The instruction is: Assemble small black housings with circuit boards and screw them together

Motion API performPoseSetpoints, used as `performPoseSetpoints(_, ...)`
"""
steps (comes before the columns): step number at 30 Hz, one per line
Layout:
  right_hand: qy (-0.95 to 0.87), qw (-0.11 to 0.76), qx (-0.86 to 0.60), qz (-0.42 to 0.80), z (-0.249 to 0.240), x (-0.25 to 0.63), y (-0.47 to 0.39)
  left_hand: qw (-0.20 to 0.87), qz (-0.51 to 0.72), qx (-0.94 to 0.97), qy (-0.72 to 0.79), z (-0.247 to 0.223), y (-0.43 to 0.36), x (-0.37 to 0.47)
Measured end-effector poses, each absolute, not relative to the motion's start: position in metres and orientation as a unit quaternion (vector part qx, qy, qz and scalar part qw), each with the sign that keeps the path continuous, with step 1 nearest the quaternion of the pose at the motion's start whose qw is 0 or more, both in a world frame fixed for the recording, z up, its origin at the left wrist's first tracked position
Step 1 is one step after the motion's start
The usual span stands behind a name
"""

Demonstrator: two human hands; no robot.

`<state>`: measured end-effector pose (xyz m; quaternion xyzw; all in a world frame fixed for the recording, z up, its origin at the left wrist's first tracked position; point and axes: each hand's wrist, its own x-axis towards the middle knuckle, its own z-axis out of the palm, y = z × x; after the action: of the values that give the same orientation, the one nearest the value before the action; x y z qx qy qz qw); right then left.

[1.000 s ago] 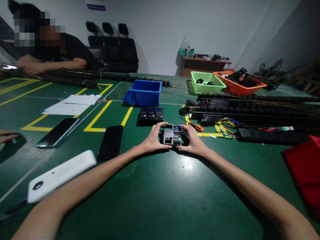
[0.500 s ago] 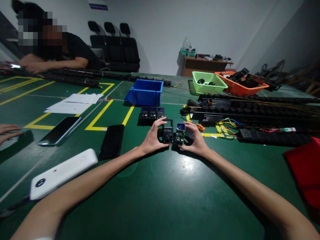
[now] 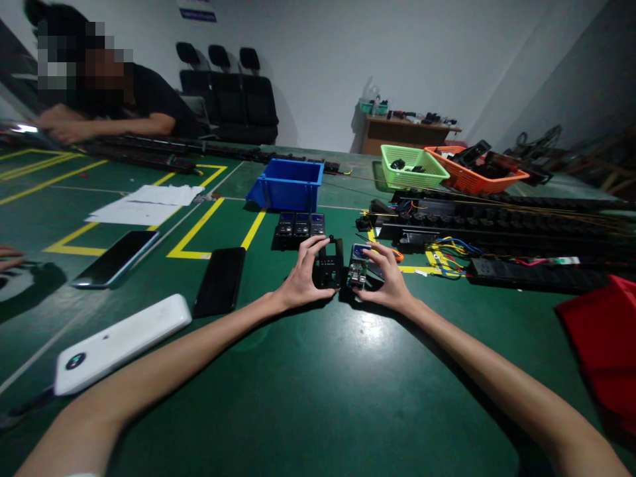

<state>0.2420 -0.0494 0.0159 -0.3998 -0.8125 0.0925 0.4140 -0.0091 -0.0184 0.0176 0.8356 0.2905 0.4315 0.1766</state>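
Observation:
My left hand (image 3: 304,277) grips a black plastic housing cover (image 3: 329,265) by its top and bottom edges; it has a rectangular window and small cut-outs. In my right hand (image 3: 387,278) is a small circuit board (image 3: 356,270) with a blue-lit screen at its top, pinched between thumb and fingers. The two parts are side by side, a narrow gap apart, just above the green table (image 3: 318,391). Beyond my left hand stand three black box-shaped devices (image 3: 301,225) in a row, each with a small screen.
A blue bin (image 3: 292,185) stands behind the devices. Black rails with wires (image 3: 447,222) lie at right, before green (image 3: 415,173) and orange (image 3: 479,182) baskets. Phones (image 3: 219,281) and a white device (image 3: 122,344) lie left, a red bin (image 3: 599,331) far right. A person sits across the table.
The cover in my left hand has tilted, and its window now shows more openly. My right hand has turned the circuit board slightly. At the left edge, another person's hand has drawn back.

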Motion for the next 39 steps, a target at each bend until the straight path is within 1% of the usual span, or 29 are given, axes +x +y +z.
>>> performPoseSetpoints(7, -0.809, 0.413, -0.401, 0.116, 0.015, 0.244, -0.048, 0.185, 0.409, 0.841, 0.302, 0.017, -0.015, -0.009)
performPoseSetpoints(13, -0.812, 0.419, -0.394, 0.102, 0.017, 0.243, -0.050, 0.218, 0.421, 0.826, 0.304, 0.020, -0.015, -0.009)
performPoseSetpoints(15, -0.804, 0.427, -0.398, 0.111, 0.017, 0.242, -0.052, 0.276, 0.435, 0.797, 0.314, 0.018, -0.014, -0.009)
performPoseSetpoints(17, -0.796, 0.437, -0.401, 0.126, 0.018, 0.241, -0.053, 0.362, 0.442, 0.758, 0.315, 0.014, -0.011, -0.007)
performPoseSetpoints(20, -0.786, 0.453, -0.397, 0.136, 0.019, 0.239, -0.053, 0.481, 0.426, 0.706, 0.299, 0.006, -0.005, -0.005)
performPoseSetpoints(22, -0.784, 0.462, -0.391, 0.137, 0.020, 0.239, -0.054, 0.535, 0.410, 0.681, 0.286, 0.003, -0.003, -0.004)
performPoseSetpoints(28, -0.800, 0.436, -0.390, 0.134, 0.018, 0.240, -0.054, 0.711, 0.376, 0.537, 0.254, 0.011, -0.008, -0.002)
performPoseSetpoints(34, -0.825, 0.408, -0.373, 0.113, 0.016, 0.243, -0.054, 0.807, 0.346, 0.402, 0.260, 0.024, -0.008, -0.006)
performPoseSetpoints(39, -0.824, 0.413, -0.369, 0.118, 0.016, 0.244, -0.053, 0.862, 0.334, 0.299, 0.236, 0.023, 0.000, -0.008)
